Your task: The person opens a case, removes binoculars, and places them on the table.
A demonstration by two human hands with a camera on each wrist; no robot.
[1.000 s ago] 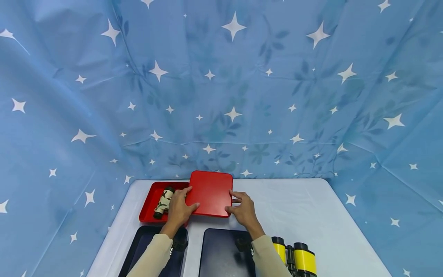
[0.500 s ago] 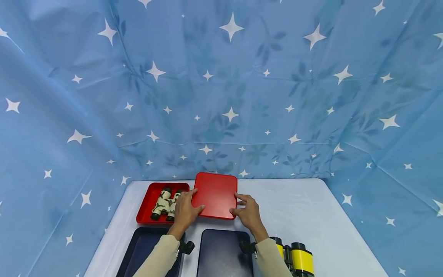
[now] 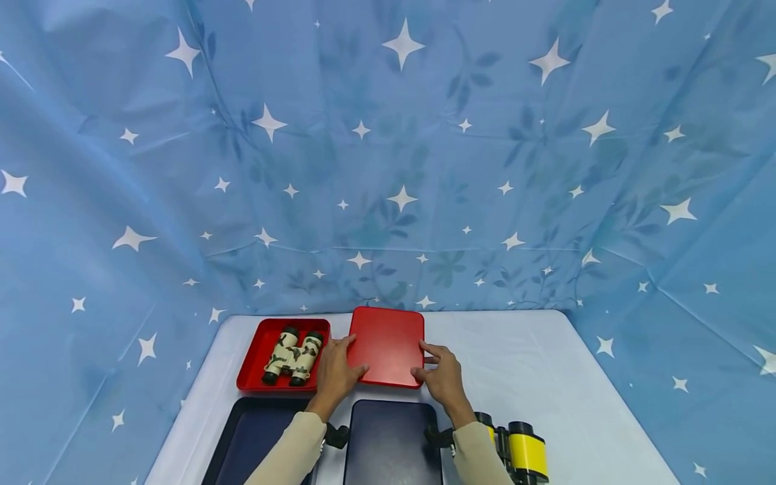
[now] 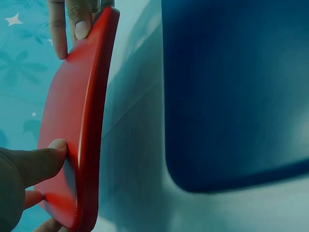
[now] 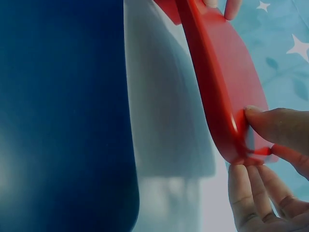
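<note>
Both hands hold a flat red lid [image 3: 388,347] above the white table, tilted up at its far side. My left hand [image 3: 337,369] grips its left edge, thumb on the upper face. On the opposite edge my right hand [image 3: 442,374] pinches the near corner between thumb and fingers. In the wrist views the lid [image 4: 79,106] shows a rounded rim and casts a shadow on the cloth. Just left of it stands an uncovered red box [image 3: 254,364], with camouflage binoculars [image 3: 294,357] lying inside.
A dark navy tray [image 3: 254,438] sits in front of the red box. To its right lies a dark flat panel [image 3: 393,441], below the red lid. Yellow and black binoculars [image 3: 526,453] stand beside my right forearm. A blue starry curtain [image 3: 388,168] borders the table's back.
The red lid has moved right and slightly nearer, carried by both hands. More of the camouflage binoculars shows now that my left hand is off to their right.
</note>
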